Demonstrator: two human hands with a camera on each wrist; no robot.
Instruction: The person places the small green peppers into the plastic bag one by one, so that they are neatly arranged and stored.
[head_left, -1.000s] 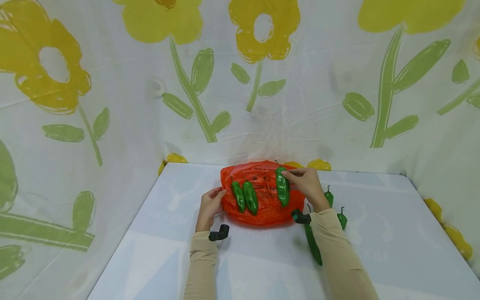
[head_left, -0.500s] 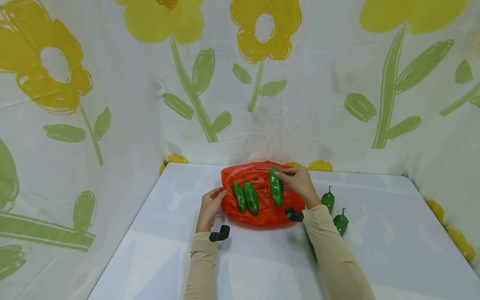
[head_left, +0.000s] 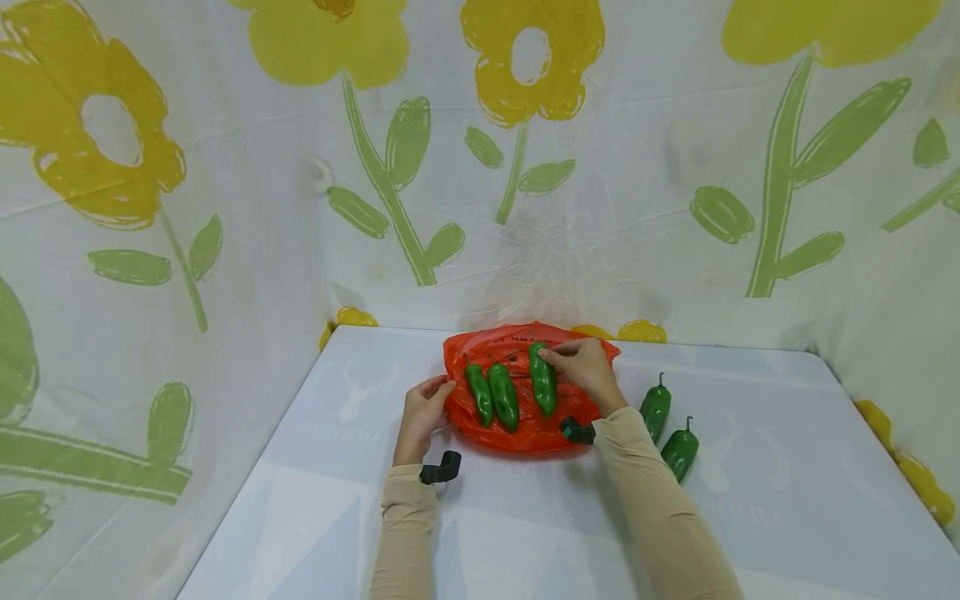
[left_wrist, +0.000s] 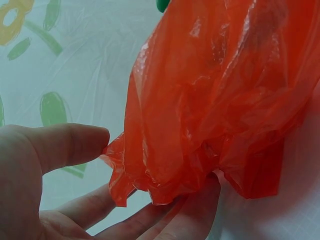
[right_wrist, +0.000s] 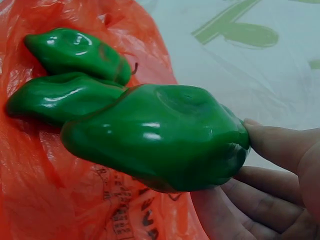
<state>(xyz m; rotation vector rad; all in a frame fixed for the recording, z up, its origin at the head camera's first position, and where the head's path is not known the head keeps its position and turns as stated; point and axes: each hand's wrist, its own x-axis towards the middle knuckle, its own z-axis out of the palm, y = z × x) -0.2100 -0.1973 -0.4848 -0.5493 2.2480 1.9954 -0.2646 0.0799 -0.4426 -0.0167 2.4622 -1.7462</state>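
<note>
A red plastic bag (head_left: pixel 495 440) lies spread near the table's back edge, with two green peppers, one (head_left: pixel 479 395) left of the other (head_left: pixel 504 400), side by side on it. My left hand (head_left: pixel 420 417) holds the bag's left edge; in the left wrist view the thumb (left_wrist: pixel 75 145) touches the crumpled red film from one side and the fingers lie under it. With thumb and fingertips, my right hand (head_left: pixel 588 371) pinches a third green pepper (right_wrist: pixel 155 140) at its stem end, tip toward me, over the bag just right of the pair.
Right of the bag, two more green peppers, a farther one (head_left: pixel 657 407) and a nearer one (head_left: pixel 681 452), lie on the pale patterned table (head_left: pixel 787 433), partly behind the right sleeve (head_left: pixel 652 508). A flower-printed sheet (head_left: pixel 622 250) hangs behind and beside the table.
My right hand has moved left and slightly down with its pepper, nearer the two on the bag. The long pepper on the table is now hidden by the right arm. My left hand stays put.
</note>
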